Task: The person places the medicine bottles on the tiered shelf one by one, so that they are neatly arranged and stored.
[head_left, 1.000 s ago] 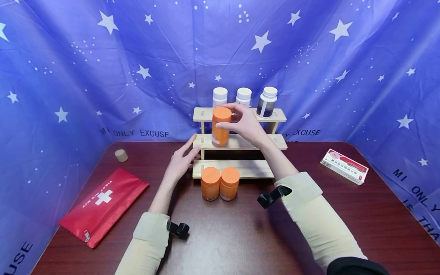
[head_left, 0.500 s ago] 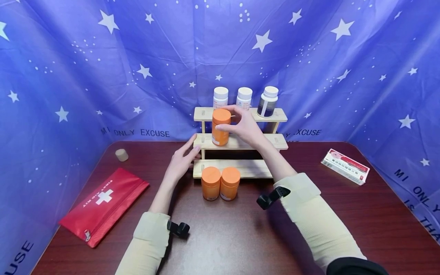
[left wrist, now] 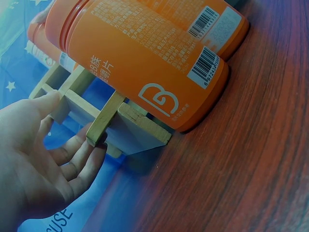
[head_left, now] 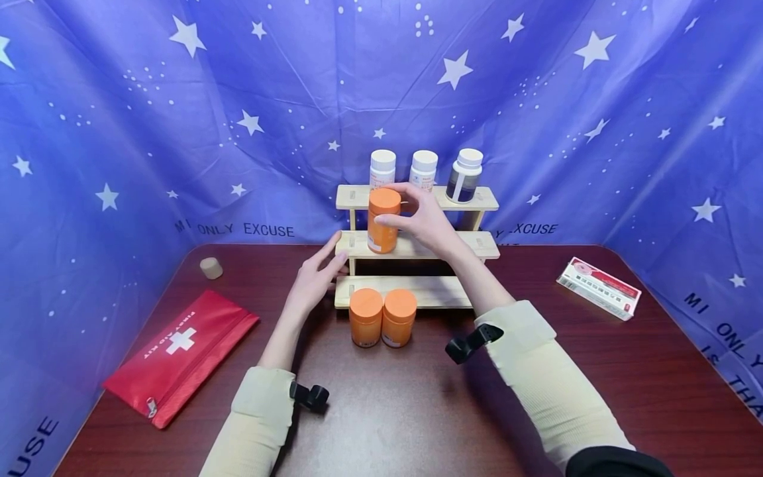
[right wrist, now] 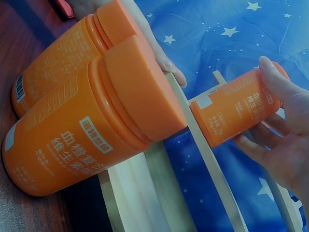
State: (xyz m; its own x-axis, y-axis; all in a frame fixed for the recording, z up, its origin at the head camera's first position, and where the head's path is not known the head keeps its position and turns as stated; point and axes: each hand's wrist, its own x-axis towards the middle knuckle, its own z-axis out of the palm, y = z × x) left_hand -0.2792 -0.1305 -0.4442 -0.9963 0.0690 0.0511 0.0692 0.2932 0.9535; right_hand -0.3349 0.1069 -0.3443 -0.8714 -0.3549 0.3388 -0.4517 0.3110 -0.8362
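My right hand (head_left: 426, 222) grips an orange pill bottle (head_left: 383, 228), thumb on its near side and fingers round the back. The bottle is upright at the left part of the middle shelf of a wooden rack (head_left: 429, 291); its base appears to meet the shelf. My left hand (head_left: 312, 281) holds the rack's left end, thumb and curled fingers about the wood in the left wrist view. Two more orange bottles, a left one (head_left: 365, 318) and a right one (head_left: 398, 318), stand side by side on the table before the bottom shelf.
On the top shelf are two white bottles (head_left: 382, 171) and a dark-labelled bottle (head_left: 464, 177). A red first aid pouch (head_left: 181, 358) and a small beige cylinder (head_left: 211, 267) lie at left. At right lies a red-and-white box (head_left: 599, 289). Starry blue cloth (head_left: 286, 172) hangs behind the table.
The orange bottle in my right hand has come down very slightly at the middle shelf. My left hand stays on the rack, and everything else looks unmoved.
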